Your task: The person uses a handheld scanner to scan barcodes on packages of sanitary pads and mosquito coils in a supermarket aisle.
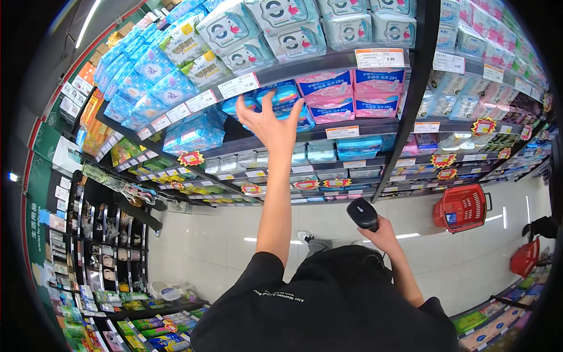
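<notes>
My left hand (pixel 275 125) is raised to a shelf, its fingers spread in front of blue plastic packs of sanitary pads (pixel 281 94); whether a fingertip touches them I cannot tell. Just right of those packs stand stacked pink packs of sanitary pads (pixel 325 97). Low on the right, my right hand (pixel 382 235) grips the handle of a black handheld barcode scanner (pixel 363 211), its broad head pointing towards the shelves. To the left of the blue packs lie light-blue checked packs (pixel 195 132) on the same shelf.
White-and-teal packs (pixel 294 42) fill the shelf above, behind a dark shelf edge with price tags (pixel 239 85). A red shopping basket (pixel 462 209) sits on the tiled floor at the right. Another person (pixel 545 226) is at the far right, near a second red basket (pixel 524 258).
</notes>
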A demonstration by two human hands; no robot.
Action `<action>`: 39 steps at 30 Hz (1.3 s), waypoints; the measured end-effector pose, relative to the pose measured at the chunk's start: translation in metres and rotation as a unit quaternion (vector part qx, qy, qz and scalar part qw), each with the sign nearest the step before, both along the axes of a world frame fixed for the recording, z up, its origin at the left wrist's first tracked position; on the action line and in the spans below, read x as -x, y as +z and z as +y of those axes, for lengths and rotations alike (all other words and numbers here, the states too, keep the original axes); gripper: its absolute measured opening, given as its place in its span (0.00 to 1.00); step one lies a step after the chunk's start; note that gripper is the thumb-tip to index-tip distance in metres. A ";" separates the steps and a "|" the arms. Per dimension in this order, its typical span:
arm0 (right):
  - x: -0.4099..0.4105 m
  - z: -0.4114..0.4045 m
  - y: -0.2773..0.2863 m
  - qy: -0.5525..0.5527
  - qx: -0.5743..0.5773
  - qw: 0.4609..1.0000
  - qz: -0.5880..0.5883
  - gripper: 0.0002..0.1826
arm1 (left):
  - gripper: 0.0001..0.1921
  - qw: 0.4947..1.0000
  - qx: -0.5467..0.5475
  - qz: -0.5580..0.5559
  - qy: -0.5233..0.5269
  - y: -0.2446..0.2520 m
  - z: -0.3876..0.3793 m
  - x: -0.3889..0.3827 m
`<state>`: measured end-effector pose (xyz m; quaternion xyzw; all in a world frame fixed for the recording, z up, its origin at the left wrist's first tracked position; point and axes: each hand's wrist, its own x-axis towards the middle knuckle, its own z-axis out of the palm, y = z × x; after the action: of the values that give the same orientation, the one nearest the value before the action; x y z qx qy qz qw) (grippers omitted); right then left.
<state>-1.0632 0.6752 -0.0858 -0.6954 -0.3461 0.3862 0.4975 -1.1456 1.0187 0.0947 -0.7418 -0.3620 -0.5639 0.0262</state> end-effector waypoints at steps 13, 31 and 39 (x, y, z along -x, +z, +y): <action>-0.006 -0.025 -0.014 -0.047 0.005 0.999 -0.028 0.22 | 0.35 0.995 0.026 -0.068 -0.074 -0.014 0.000 -0.009; 0.000 -0.005 0.008 0.000 0.003 1.000 -0.028 0.23 | 0.49 0.984 -0.043 -0.076 -0.155 -0.005 -0.030 0.041; 0.002 0.001 0.003 -0.007 -0.103 0.994 0.036 0.25 | 0.32 0.504 0.620 -0.435 -0.416 -0.117 -0.098 0.129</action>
<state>-1.0655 0.6757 -0.0828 -0.6284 -0.3612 0.3700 0.5812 -1.2741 0.9203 -0.0219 -0.2950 -0.2350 -0.3931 -0.8386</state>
